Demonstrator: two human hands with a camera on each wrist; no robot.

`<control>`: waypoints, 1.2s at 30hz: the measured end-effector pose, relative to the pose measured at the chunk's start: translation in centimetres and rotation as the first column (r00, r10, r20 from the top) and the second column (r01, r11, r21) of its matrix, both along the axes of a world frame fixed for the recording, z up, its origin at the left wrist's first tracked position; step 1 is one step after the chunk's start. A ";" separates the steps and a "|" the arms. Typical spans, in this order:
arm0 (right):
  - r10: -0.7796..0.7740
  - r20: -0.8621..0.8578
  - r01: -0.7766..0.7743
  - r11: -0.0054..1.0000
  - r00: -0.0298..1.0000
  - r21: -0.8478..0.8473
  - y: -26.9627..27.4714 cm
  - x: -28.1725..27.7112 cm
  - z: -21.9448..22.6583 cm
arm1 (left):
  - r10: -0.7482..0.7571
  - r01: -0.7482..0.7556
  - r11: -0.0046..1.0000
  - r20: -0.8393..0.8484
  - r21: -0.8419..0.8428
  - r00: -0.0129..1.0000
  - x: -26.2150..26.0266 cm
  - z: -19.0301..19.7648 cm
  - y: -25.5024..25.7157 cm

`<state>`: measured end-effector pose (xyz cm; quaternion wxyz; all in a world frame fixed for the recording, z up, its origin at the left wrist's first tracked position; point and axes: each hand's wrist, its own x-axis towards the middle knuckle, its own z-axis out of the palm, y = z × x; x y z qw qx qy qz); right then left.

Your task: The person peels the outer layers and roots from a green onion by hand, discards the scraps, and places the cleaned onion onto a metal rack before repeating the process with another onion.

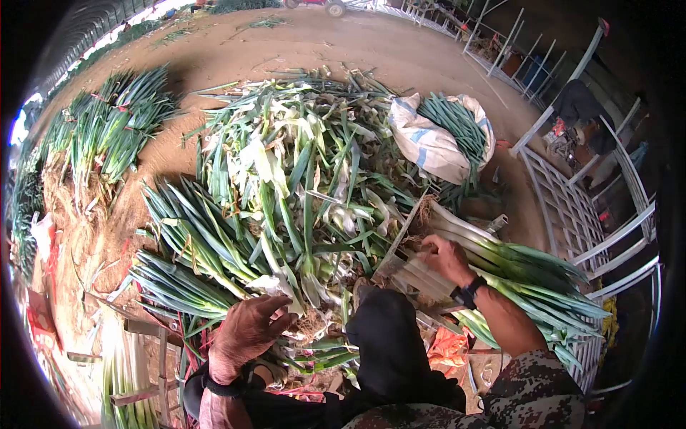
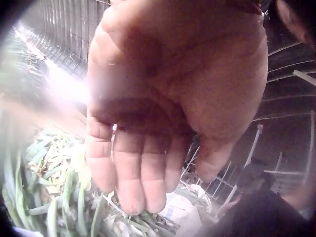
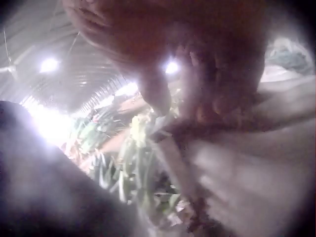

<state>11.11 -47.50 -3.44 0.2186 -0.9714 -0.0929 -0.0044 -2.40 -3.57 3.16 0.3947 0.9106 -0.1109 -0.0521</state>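
- Nearest us is the camouflage sleeve; beside it a dark knee hides the ground beneath.
- The left grip is released: its wrist view shows us a bare palm and straight fingers. It hangs near the left leeks.
- The right grip is beside the white stems of the right leeks; it blurs, so we cannot tell whether it grasps anything.
- Those leeks lie side by side, probably so their root ends stay level and close to reach.
- We take the heap for stripped leaves, left in front where both hands can drop them.
- The sack leans at the heap's far right, perhaps keeping its greens apart; we cannot see its base clearly.
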 end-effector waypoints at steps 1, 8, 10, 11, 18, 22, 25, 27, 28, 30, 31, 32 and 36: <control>-0.058 -0.168 0.043 0.995 0.984 -0.095 -0.2 1.5 0.3 | 0.005 -0.005 1.000 0.012 -0.009 1.000 -0.1 0.0 0.0; -0.094 -0.054 0.100 0.988 0.994 0.117 -2.1 9.7 -7.7 | 0.053 -0.053 0.999 0.014 0.003 0.998 -0.8 -0.3 1.3; -0.101 -0.032 0.102 0.995 0.994 0.021 -2.5 11.3 -10.6 | 0.063 -0.064 0.997 0.041 0.035 0.997 -0.8 -0.4 1.8; -0.104 -0.062 0.102 0.994 0.993 -0.029 -3.2 11.6 -12.2 | 0.063 -0.066 0.997 0.095 0.038 0.993 -0.8 -0.9 2.2; 0.228 -0.313 -0.322 0.900 0.922 -0.292 -3.4 13.9 -6.0 | 0.488 -0.459 0.802 -0.025 -0.383 0.873 0.3 1.0 5.7; 0.167 -0.223 -0.141 0.982 0.960 0.129 4.0 13.3 5.0 | 0.509 -0.479 0.594 -0.159 -0.646 0.846 0.0 0.6 7.1; 0.378 -0.257 -0.129 0.746 0.889 0.653 14.2 5.5 14.8 | 0.536 -0.507 0.547 -0.187 -0.666 0.823 -0.5 -0.2 7.5; 0.528 -0.164 -0.191 0.554 0.833 0.811 18.8 2.7 15.7 | 0.564 -0.530 0.545 -0.183 -0.650 0.805 -0.8 -1.3 7.7; 0.576 -0.160 -0.177 0.485 0.801 0.857 20.8 1.6 15.4 | 0.570 -0.547 0.548 -0.196 -0.633 0.798 -0.9 -2.3 7.8; 0.675 -0.132 -0.166 0.358 0.726 0.919 24.5 0.0 13.8 | 0.581 -0.581 0.542 -0.228 -0.608 0.781 -0.9 -5.4 8.3; 0.706 -0.128 -0.131 0.300 0.697 0.945 26.1 -0.6 12.7 | 0.572 -0.588 0.540 -0.250 -0.603 0.781 -0.9 -6.9 8.6; 0.709 -0.168 -0.071 0.294 0.685 0.953 27.4 -1.2 11.8 | 0.594 -0.653 0.529 -0.313 -0.542 0.741 -0.7 -8.0 8.6; 0.690 -0.345 0.138 0.338 0.636 0.931 29.5 -1.5 6.3 | 0.738 -0.811 0.478 -0.346 -0.338 0.580 -0.9 -19.9 11.5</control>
